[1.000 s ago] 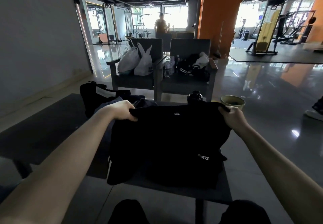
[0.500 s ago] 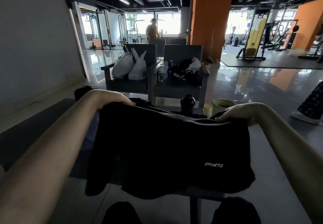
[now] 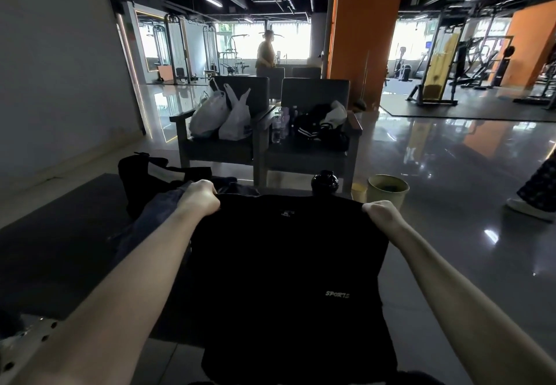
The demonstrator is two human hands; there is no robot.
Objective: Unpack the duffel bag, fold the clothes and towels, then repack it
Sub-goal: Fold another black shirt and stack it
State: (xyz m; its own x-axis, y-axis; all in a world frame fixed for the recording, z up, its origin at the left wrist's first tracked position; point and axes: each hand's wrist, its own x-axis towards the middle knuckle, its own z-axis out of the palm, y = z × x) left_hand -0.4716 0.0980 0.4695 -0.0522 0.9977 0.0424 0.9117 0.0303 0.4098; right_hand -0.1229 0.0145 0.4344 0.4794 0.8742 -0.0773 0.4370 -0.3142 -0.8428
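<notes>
Left hand (image 3: pixel 201 196) and right hand (image 3: pixel 381 211) each grip a top corner of the black shirt (image 3: pixel 288 264), stretched between them; duffel bag (image 3: pixel 141 174) beyond the left hand.

Left arm: bare, stretched forward from the lower left.
Left hand (image 3: pixel 200 196): fisted, back up, gripping the black shirt (image 3: pixel 288 264) at its upper left corner.
Right arm: bare, stretched forward from the lower right.
Right hand (image 3: pixel 380 211): fisted, gripping the upper right corner.
</notes>
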